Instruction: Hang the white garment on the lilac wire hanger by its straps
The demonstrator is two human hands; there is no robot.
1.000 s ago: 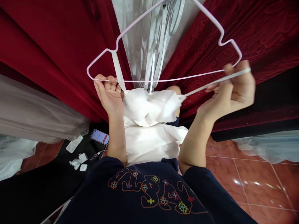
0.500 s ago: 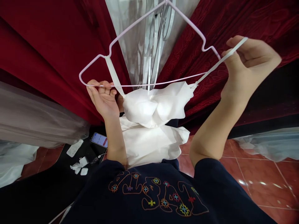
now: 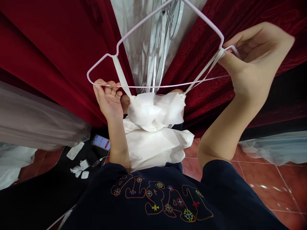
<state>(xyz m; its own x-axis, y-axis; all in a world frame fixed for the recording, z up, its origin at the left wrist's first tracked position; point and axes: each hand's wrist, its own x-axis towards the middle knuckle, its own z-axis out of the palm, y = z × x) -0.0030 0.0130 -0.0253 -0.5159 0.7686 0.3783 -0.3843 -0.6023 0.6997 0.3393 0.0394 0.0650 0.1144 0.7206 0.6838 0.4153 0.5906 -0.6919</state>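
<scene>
A pale pink hanger (image 3: 203,17) is raised in front of me, its top cut off by the frame. My left hand (image 3: 110,103) is closed on the left end of its lower bar. From the hanger hangs a white garment (image 3: 153,147) with a ruffled top, its lower part bunched toward my lap. One thin strap (image 3: 121,74) sits in the left notch. At the right notch, my right hand (image 3: 254,67) pinches the other strap (image 3: 217,57), which loops over the hanger there. The right fingertips are partly hidden behind the hanger end.
Red curtains (image 3: 72,38) hang on both sides, with a white metal frame (image 3: 157,48) between them. At lower left, a phone (image 3: 102,142), a white charger (image 3: 84,164) and small white items lie on a black surface (image 3: 43,191). Red tiles (image 3: 266,179) cover the floor.
My right hand has brought the right strap inward and over the hanger's right notch; before, it was stretched out beyond the hanger's end. The hanger has shifted slightly right.
</scene>
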